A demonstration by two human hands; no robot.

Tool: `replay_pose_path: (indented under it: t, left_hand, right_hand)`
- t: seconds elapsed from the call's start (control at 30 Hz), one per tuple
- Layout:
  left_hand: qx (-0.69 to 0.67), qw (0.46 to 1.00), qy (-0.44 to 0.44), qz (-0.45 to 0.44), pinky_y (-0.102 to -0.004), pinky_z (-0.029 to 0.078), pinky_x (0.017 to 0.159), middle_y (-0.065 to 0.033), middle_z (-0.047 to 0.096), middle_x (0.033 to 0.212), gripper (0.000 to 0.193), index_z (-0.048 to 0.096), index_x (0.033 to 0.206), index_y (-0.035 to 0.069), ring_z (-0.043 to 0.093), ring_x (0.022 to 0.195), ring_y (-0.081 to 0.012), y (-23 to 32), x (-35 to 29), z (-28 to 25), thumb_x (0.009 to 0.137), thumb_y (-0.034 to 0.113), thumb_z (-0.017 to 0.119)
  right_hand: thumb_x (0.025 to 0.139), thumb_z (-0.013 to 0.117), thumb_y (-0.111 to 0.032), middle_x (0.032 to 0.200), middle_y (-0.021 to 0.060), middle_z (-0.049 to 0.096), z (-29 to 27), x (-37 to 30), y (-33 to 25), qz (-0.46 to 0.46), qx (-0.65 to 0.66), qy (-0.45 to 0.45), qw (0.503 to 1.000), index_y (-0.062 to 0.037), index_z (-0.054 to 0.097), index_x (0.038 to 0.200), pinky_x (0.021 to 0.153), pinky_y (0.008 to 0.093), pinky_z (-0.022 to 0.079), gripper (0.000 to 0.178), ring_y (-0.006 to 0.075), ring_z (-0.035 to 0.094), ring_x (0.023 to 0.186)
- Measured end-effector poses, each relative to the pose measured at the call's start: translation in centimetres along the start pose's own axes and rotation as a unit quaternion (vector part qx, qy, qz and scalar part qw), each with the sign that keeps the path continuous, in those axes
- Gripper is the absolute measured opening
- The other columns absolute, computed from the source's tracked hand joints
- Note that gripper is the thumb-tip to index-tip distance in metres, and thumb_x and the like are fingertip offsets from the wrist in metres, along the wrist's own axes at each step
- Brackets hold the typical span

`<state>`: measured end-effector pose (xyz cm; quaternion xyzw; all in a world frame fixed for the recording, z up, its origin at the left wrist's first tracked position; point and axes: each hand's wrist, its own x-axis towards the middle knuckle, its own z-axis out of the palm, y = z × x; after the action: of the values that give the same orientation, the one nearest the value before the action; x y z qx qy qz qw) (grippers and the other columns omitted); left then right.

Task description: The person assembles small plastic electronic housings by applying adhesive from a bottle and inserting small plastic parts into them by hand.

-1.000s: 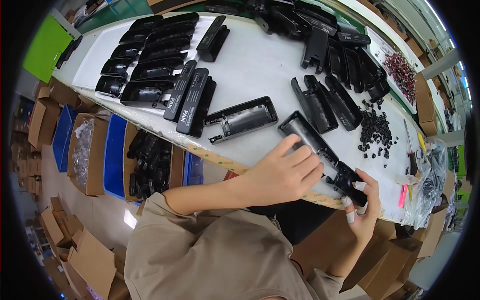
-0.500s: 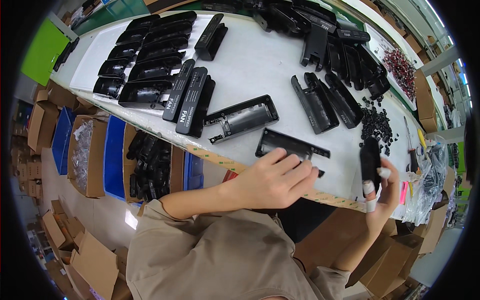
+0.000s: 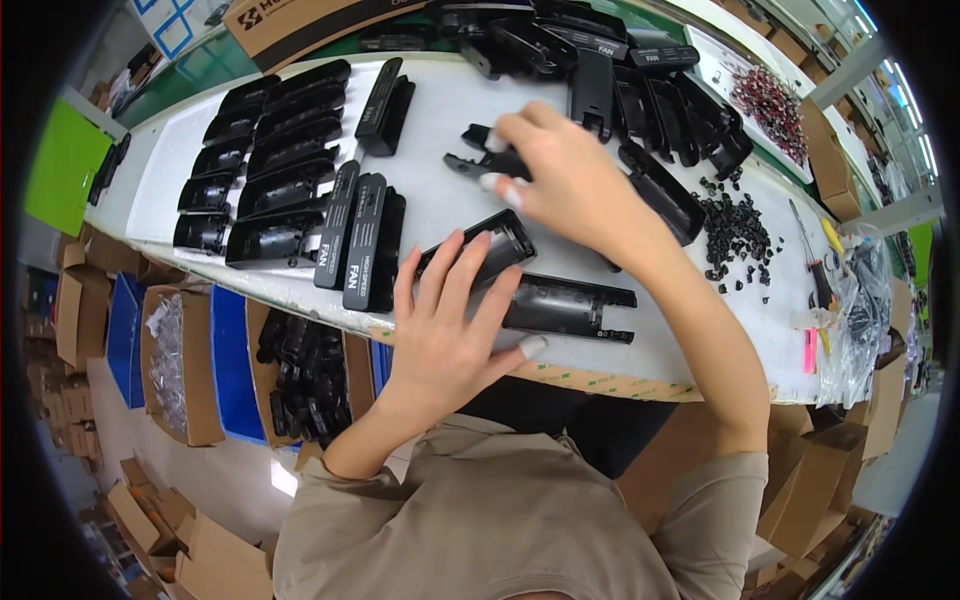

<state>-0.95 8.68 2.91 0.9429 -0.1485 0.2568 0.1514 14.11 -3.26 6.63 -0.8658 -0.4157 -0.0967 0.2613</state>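
Observation:
My right hand point(image 3: 560, 170) is closed round a black plastic fan housing half point(image 3: 490, 162), whose forked end points left above the far middle of the table. Nearer me, my left hand point(image 3: 445, 315) has its fingers spread, the tips over a second black housing half point(image 3: 508, 245) lying open side up. Just to the right of that hand, near the front edge, another hollow housing half point(image 3: 570, 308) lies with its forked end to the right. A further half point(image 3: 665, 195) lies beyond my right forearm, which hides part of the table there.
Rows of black housing halves point(image 3: 290, 150) sit on a white sheet at the left, beside printed ones point(image 3: 365, 245). More housings point(image 3: 595, 85) pile up at the back. Small black parts point(image 3: 740, 235), a screwdriver point(image 3: 820, 285) and a tray of red parts point(image 3: 770, 110) are at the right.
My right hand has moved from the right side to the far middle, holding a black housing half. The left hand has gone left from the front housing half and spread its fingers. The view has shifted.

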Motion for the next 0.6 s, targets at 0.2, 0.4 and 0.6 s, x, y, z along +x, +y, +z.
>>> replay_pose_path:
  t: [0.2, 0.4, 0.6]
  left_hand:
    - [-0.047, 0.997, -0.027, 0.048, -0.0524, 0.035, 0.093, -0.0167, 0.051, 0.116, 0.057, 0.057, 0.110, 0.004, 0.054, 0.097, -0.0276, 0.2, -0.7, 0.8, 0.062, 0.029, 0.073]
    - [-0.064, 0.996, -0.024, 0.055, -0.0527, 0.031, 0.094, -0.0154, 0.049, 0.121, 0.061, 0.057, 0.110, 0.006, 0.052, 0.104, -0.0280, 0.1, -0.1, 0.8, 0.055, 0.027, 0.073]
    - [-0.043, 0.992, -0.044, 0.114, -0.0585, 0.021, 0.100, -0.0120, 0.050, 0.126, 0.048, 0.059, 0.109, 0.008, 0.047, 0.118, -0.0247, 2.1, 0.5, 1.4, 0.067, 0.031, 0.068]
  right_hand:
    - [0.075, 0.068, -0.019, 0.095, 0.0153, 0.054, 1.5, 0.8, 0.2, -0.014, 0.036, -0.027, 0.999, -0.0001, 0.055, 0.096, 0.073, 0.0389, 0.048, 0.031, 0.0345, 0.058, 0.084]
    - [0.077, 0.066, -0.019, 0.105, 0.0165, 0.052, -2.1, -3.2, 0.5, -0.047, 0.108, 0.064, 0.991, 0.0014, 0.054, 0.097, 0.078, 0.0391, 0.047, 0.031, 0.0360, 0.055, 0.092]
    - [0.074, 0.066, -0.009, 0.108, 0.0125, 0.056, -8.2, -10.4, 1.8, 0.031, 0.051, 0.105, 0.993, -0.0015, 0.056, 0.095, 0.081, 0.0338, 0.046, 0.024, 0.0289, 0.058, 0.096]
